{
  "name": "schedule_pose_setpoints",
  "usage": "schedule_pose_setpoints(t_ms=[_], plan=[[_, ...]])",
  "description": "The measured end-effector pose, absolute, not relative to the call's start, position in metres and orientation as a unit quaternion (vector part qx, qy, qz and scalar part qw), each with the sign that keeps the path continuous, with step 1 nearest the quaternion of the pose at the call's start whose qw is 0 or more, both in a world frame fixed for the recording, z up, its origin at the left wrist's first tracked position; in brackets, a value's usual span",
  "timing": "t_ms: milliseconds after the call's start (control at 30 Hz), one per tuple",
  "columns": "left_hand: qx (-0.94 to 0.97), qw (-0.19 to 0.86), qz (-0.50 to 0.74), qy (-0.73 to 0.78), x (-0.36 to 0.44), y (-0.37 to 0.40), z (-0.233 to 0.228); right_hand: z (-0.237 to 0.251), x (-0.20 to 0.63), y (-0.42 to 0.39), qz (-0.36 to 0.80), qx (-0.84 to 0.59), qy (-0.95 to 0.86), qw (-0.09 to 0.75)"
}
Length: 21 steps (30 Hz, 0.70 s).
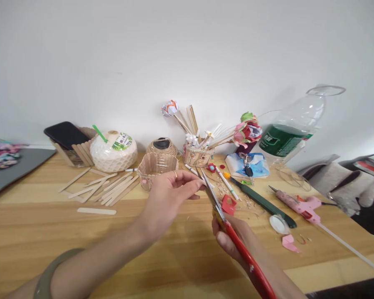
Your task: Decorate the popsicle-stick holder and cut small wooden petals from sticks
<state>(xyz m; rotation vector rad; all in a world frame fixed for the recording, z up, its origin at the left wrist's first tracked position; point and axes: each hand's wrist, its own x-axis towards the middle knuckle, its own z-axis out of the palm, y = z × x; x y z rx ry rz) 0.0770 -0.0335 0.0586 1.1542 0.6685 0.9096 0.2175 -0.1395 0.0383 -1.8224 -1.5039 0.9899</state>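
Observation:
My left hand [170, 195] reaches in from the lower left, thumb and fingers pinched on something small at the scissor blades; the item is too small to make out. A ring sits on one finger. My right hand [233, 241] grips red-handled scissors [224, 224], whose blades point up and left toward the left fingertips. A small red paper piece [228, 204] lies on the wooden table [81, 241] just beyond the blades.
Popsicle sticks [112, 189], a plastic cup [157, 168], a white coconut drink [114, 151], twine [162, 146], a jar of paper flowers [198, 155], a pink glue gun [299, 203], a green tool [263, 202], a cut bottle [289, 128], a phone [65, 135].

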Motion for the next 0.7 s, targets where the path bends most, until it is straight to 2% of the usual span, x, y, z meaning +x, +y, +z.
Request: schedule_pose_setpoints(t_ms=[700], plan=[[0.527, 0.685, 0.4, 0.304, 0.077, -0.034, 0.061, 0.029, 0.224, -0.142, 0.351, -0.671, -0.586, 0.289]])
